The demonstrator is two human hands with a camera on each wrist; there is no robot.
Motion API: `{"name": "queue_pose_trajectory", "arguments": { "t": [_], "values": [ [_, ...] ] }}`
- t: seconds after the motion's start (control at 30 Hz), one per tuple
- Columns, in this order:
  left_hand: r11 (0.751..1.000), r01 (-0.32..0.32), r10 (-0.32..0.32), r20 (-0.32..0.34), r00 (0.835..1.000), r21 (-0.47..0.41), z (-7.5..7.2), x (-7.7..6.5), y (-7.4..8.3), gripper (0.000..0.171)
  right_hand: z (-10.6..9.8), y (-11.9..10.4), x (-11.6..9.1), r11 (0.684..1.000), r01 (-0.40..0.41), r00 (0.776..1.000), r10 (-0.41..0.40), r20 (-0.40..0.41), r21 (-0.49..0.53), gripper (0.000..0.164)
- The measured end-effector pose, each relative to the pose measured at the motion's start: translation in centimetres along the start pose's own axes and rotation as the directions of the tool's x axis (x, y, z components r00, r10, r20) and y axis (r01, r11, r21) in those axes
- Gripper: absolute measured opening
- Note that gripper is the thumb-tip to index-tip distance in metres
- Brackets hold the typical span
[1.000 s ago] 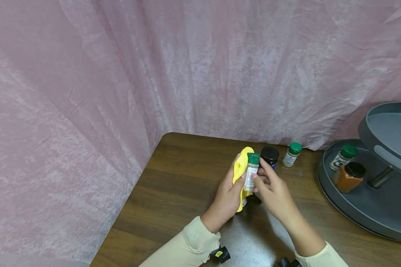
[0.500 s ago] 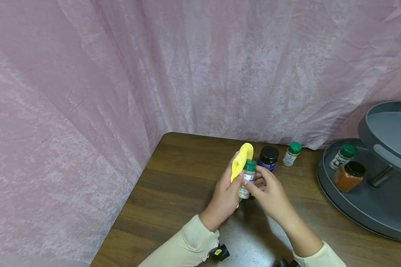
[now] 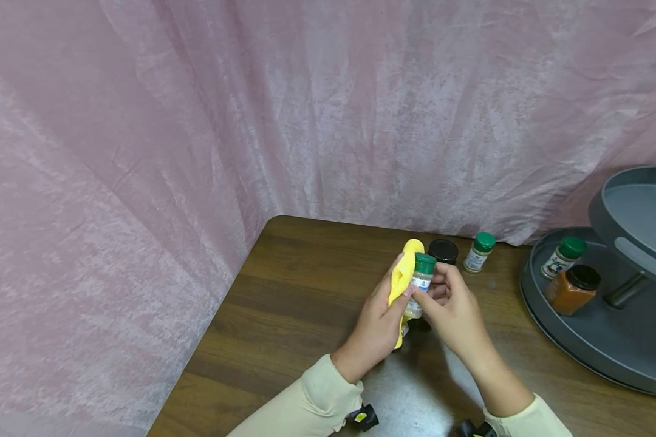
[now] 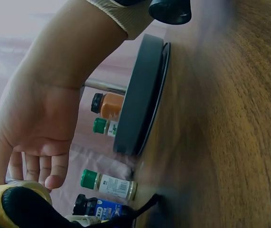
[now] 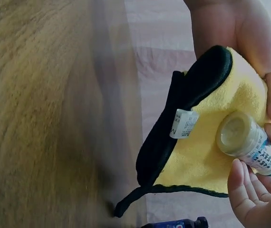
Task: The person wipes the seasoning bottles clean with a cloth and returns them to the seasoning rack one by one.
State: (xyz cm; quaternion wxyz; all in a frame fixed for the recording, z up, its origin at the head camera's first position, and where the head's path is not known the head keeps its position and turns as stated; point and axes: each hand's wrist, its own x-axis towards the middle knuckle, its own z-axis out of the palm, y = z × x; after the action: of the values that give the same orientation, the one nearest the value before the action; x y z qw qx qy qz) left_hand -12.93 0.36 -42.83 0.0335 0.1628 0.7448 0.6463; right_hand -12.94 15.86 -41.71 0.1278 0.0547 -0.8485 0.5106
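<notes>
Your left hand [image 3: 379,321] curls round the soft-looking yellow cloth [image 3: 401,281] against the jar [image 3: 421,283], your right hand [image 3: 459,318] pinches its side above the table [image 3: 300,273]; likely light, rigid, slick, so grip mid-body below the green cap [image 3: 425,261].

Above the desk [image 3: 284,291], the bottle [image 3: 423,276] has the cloth [image 3: 402,278] against its left, with the jar [image 3: 443,249] behind it, a shaker [image 3: 478,254] right of the jar, and, farther right, the stand [image 3: 650,206] with another shaker [image 3: 560,260] behind a tub [image 3: 571,294] on its lower tier [image 3: 607,343].
</notes>
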Motion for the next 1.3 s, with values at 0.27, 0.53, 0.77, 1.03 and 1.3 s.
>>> {"name": "queue_pose_trajectory", "arguments": {
  "t": [0.27,0.53,0.77,1.03,1.3],
  "values": [
    [0.996,0.079,-0.076,0.046,0.996,-0.052,0.3,0.0,-0.1,0.049,-0.8,-0.2,0.2,0.998,0.054,0.993,-0.051,-0.110,0.028,0.052],
    [0.925,0.220,-0.217,0.044,0.975,-0.310,0.3,0.2,-0.2,0.035,-0.8,-0.7,-0.3,0.991,0.121,0.978,-0.109,-0.176,0.063,0.051],
    [0.886,0.246,-0.262,0.013,0.965,-0.393,-0.4,0.6,0.0,0.038,-0.5,-1.0,-0.6,0.984,0.150,0.984,-0.140,-0.109,0.091,0.052],
    [0.885,0.211,-0.245,-0.030,0.969,-0.415,-1.2,0.9,0.5,0.041,-0.4,-0.9,-0.3,0.984,0.162,0.983,-0.154,-0.101,0.080,0.057],
    [0.892,0.195,-0.226,-0.029,0.974,-0.408,-1.2,0.8,0.6,0.041,-0.4,-0.6,-0.1,0.982,0.179,0.969,-0.166,-0.183,0.057,0.052]
  ]
}}
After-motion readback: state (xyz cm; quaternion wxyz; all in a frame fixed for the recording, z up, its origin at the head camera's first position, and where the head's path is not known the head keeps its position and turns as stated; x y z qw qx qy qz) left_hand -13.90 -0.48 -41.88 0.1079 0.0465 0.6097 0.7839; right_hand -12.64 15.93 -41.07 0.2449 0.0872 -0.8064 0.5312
